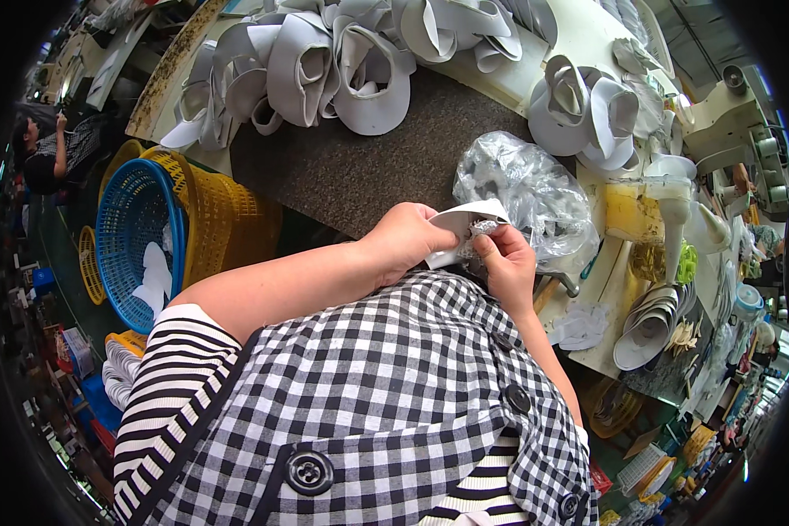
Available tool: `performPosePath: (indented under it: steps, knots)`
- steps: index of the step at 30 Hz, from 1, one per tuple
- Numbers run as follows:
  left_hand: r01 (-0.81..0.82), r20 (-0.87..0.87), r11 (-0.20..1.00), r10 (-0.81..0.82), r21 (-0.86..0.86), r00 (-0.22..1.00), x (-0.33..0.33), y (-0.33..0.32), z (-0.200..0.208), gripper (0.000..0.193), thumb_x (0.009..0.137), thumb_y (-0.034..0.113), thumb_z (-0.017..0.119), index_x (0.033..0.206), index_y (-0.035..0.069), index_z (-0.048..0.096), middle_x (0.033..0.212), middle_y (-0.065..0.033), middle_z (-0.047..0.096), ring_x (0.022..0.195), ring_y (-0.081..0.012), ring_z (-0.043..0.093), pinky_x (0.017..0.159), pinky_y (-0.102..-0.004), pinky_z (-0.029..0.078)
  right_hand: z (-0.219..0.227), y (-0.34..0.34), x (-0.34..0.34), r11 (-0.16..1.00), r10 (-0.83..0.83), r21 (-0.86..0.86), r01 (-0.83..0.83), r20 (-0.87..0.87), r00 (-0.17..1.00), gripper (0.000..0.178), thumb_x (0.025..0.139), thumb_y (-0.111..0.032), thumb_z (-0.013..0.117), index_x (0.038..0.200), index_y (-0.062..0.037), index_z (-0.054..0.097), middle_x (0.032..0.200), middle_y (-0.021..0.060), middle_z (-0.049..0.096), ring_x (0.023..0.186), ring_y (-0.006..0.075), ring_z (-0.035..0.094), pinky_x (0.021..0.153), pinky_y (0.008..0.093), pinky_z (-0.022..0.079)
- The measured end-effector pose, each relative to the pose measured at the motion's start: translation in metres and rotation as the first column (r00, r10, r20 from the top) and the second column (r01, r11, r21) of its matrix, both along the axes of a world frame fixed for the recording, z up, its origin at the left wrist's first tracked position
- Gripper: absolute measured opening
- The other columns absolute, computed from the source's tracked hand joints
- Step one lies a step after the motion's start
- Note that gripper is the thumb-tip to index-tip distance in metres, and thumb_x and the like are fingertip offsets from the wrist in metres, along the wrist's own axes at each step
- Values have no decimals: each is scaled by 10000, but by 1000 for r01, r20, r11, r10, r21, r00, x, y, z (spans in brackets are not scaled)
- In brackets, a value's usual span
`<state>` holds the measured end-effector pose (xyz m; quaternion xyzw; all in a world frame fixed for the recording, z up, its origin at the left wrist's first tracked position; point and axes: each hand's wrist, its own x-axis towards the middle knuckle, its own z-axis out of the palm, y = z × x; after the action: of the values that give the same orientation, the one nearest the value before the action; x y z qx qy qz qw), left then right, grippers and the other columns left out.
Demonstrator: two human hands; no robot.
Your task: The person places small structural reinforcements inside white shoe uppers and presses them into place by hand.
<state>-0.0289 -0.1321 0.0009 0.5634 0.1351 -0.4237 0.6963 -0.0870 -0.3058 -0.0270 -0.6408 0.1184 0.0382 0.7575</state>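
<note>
Left grip point(407, 235) pinching white piece point(463, 216), right grip point(509, 261) pinching silvery bit point(483, 227) at its right end

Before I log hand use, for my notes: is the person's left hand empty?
No, the left hand grips a curved white sheet-like piece near the black-and-white checked garment.

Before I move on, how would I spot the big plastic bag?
Start at the big dark board. In front of it, find the right hand; just beyond that hand lies the bag. It is crumpled, shiny and see-through, unlike the white visors behind it.
</note>
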Motion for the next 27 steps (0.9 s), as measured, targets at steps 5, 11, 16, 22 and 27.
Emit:
performPosePath:
  steps: [5,11,16,22,27]
  knots:
    - [27,96,998,-33,64,995,-1,-7,-2,259,792,68,674,1006,-59,601,923,-111,647,818,-152,625,739,-263,494,2,3,3,999,-26,-33,26,17,1000,99,868,-86,648,881,-4,595,795,8,634,682,40,540,586,181,409]
    - [-20,248,980,-30,198,968,-3,-14,4,168,726,53,666,867,-17,608,813,-75,638,729,-118,588,657,-257,465,-1,3,3,998,-59,20,59,12,998,120,868,-100,657,907,0,603,816,10,641,693,45,548,592,183,413]
    - [-43,414,989,-20,142,910,-6,-16,1,158,740,82,660,870,5,614,808,-67,644,746,-118,594,668,-266,474,-8,-3,0,996,-30,83,34,-51,998,148,890,-110,641,988,-6,603,901,7,637,780,45,550,704,185,435]
    - [-44,462,980,-53,196,886,-6,-17,-4,204,775,151,675,878,-16,619,816,-94,655,756,-136,613,676,-279,485,-7,-1,1,990,-72,115,78,-54,996,161,895,-129,639,992,-7,601,901,6,635,762,42,545,686,184,431]
    - [-68,438,982,-15,174,899,-6,-18,-5,195,792,155,663,869,-17,615,806,-91,651,736,-131,606,663,-279,483,-5,0,3,994,-62,91,64,-29,998,167,892,-130,643,996,-7,600,911,7,635,773,47,552,694,185,435]
